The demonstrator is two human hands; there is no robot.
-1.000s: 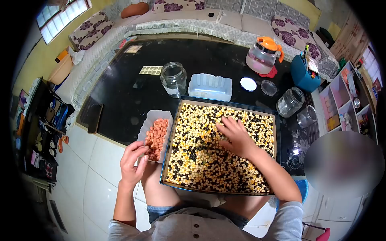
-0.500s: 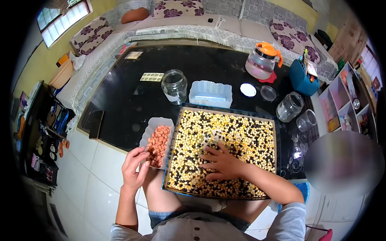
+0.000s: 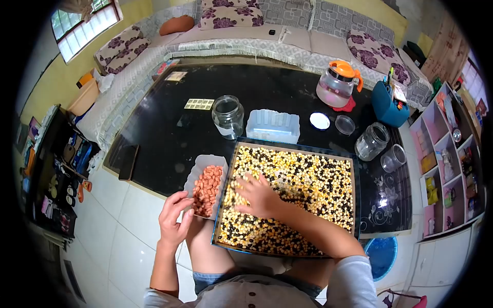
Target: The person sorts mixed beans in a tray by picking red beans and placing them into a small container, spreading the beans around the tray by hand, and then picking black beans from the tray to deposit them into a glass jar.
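Yellow and black kernels [image 3: 259, 236] fill a tray [image 3: 298, 147] over the lap [image 3: 208, 249], likely heavy, best held by opposite rims; left hand [image 3: 173, 222] half-curled at a nut tub [image 3: 211, 159], grip unclear; right hand [image 3: 259, 197] spread open; glass jar [image 3: 228, 122] beyond.

Mixed pale and black kernels [image 3: 318, 179], perhaps corn, fill the shallow tray [image 3: 355, 195].

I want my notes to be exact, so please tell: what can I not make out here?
In the head view:
- tray floor: hidden under kernels
- left hand: fingers overlap, any held piece unclear
- left jar's label: too small
- blue basin: partly behind the sleeve
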